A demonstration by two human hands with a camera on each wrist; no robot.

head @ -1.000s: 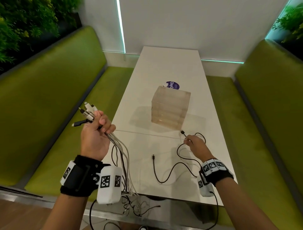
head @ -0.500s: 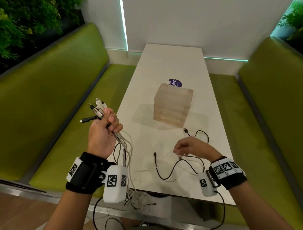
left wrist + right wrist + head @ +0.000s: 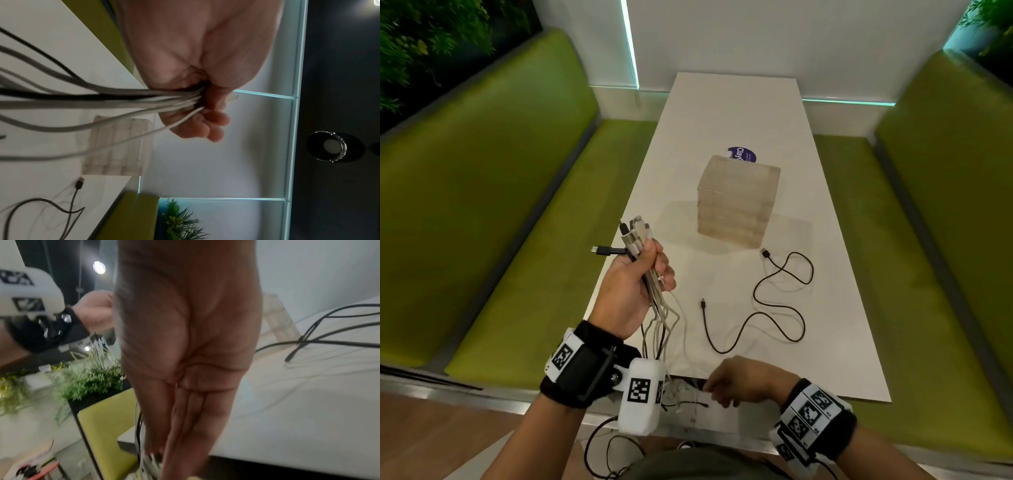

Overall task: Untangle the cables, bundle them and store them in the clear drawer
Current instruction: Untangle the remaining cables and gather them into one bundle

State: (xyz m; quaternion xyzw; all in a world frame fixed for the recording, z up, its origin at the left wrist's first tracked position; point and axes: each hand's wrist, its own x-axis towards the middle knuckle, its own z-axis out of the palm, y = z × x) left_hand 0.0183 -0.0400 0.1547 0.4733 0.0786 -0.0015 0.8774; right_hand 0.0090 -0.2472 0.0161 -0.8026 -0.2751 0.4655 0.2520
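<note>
My left hand [image 3: 633, 284] is raised over the table's left edge and grips a bundle of grey, white and black cables [image 3: 661, 315] just below their plugs [image 3: 635, 236]. In the left wrist view the strands [image 3: 102, 97] fan out from my fist [image 3: 197, 113]. Their loose ends [image 3: 681, 394] hang past the near table edge. My right hand [image 3: 743, 380] is down at that edge among the hanging ends, fingers [image 3: 191, 410] straight beside thin strands [image 3: 139, 426]. A single black cable [image 3: 780, 308] lies loose on the table. The clear drawer unit [image 3: 738, 202] stands behind it, drawers closed.
The white table [image 3: 739, 102] runs away from me between two green benches [image 3: 500, 205] [image 3: 935, 205]. A purple sticker [image 3: 743, 155] lies behind the drawer unit. Plants [image 3: 431, 41] stand at the far corners. My wrist cameras' cords hang below the table edge.
My right hand has let go of the black cable and drawn back to the near table edge. My left hand with the bundle has moved right, closer to the table.
</note>
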